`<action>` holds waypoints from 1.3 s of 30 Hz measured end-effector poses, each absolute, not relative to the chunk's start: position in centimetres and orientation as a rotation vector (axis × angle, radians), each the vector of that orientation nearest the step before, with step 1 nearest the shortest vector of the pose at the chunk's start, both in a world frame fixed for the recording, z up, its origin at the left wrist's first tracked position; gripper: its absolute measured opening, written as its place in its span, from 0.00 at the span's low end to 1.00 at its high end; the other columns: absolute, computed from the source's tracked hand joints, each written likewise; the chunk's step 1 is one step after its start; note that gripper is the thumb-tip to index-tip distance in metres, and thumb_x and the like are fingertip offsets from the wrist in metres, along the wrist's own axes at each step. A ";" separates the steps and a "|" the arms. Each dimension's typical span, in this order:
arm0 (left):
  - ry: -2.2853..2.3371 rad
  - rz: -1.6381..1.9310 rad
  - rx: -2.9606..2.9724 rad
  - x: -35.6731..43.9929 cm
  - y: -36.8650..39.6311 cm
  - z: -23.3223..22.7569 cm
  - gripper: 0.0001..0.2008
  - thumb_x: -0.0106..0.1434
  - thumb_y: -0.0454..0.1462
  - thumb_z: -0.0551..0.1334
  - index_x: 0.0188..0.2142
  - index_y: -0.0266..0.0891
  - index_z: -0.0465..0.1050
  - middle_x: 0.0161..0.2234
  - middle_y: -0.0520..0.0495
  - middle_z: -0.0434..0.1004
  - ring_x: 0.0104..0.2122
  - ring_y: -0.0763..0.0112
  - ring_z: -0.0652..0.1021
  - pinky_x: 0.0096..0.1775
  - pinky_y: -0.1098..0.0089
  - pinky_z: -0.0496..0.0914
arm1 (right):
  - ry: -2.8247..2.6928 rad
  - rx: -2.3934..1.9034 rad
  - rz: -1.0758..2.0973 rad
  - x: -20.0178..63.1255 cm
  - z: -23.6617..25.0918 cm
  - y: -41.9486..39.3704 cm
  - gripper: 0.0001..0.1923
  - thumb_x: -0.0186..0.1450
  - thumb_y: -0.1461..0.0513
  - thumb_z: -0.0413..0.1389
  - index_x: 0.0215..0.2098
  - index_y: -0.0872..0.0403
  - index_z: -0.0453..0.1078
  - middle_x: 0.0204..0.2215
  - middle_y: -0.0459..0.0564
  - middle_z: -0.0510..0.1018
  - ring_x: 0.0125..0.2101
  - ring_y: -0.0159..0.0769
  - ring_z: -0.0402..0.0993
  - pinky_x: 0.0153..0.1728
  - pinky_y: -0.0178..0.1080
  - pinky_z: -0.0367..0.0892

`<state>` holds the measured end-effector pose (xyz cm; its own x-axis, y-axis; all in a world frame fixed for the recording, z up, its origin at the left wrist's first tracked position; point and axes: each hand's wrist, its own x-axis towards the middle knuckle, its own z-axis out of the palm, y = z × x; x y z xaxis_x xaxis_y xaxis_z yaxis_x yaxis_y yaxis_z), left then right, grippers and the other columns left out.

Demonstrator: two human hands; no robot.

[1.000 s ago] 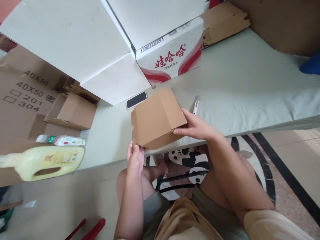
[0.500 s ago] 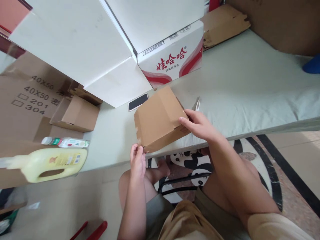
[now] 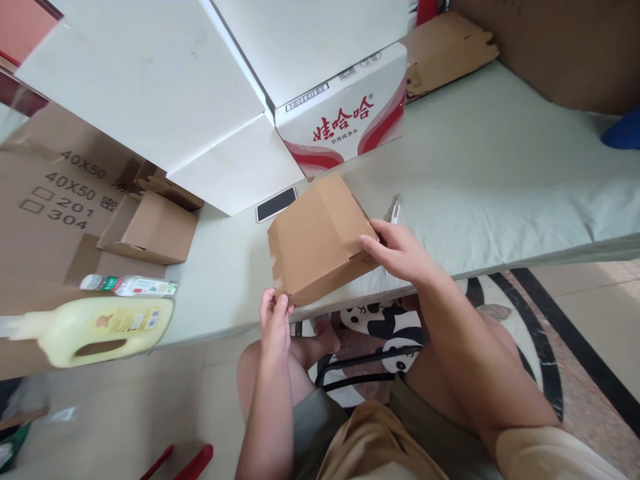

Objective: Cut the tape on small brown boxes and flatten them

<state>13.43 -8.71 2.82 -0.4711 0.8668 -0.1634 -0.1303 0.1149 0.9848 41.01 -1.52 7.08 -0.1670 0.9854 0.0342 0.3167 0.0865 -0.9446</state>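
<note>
A brown cardboard box is tilted in front of me at the edge of the pale green cloth-covered table. My left hand pinches its near left corner between thumb and fingers. On the right side, my right hand grips the box, thumb on top and the other fingers partly hidden at the side. Just beyond that hand lies a small white utility knife. Past the box's far left edge is a smartphone with a dark screen. The underside of the box is hidden.
White cartons stand at the back. On the left are a small open cardboard box, a clear bottle and a yellow jug. Flattened cardboard lies at the back right, near a blue object.
Almost nothing differs. Both hands keep their hold on the cardboard box, and the left thumb has shifted very slightly at the corner.
</note>
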 end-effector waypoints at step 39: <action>1.427 1.557 0.614 13.8 -8.7 3.0 0.20 0.44 0.46 0.74 0.31 0.42 0.67 0.27 0.54 0.69 0.26 0.77 0.70 0.26 0.76 0.62 | -1.416 -1.399 1.245 40.7 6.9 -1.1 0.14 0.62 0.50 0.52 0.32 0.51 0.66 0.32 0.51 0.75 0.35 0.42 0.70 0.34 0.42 0.63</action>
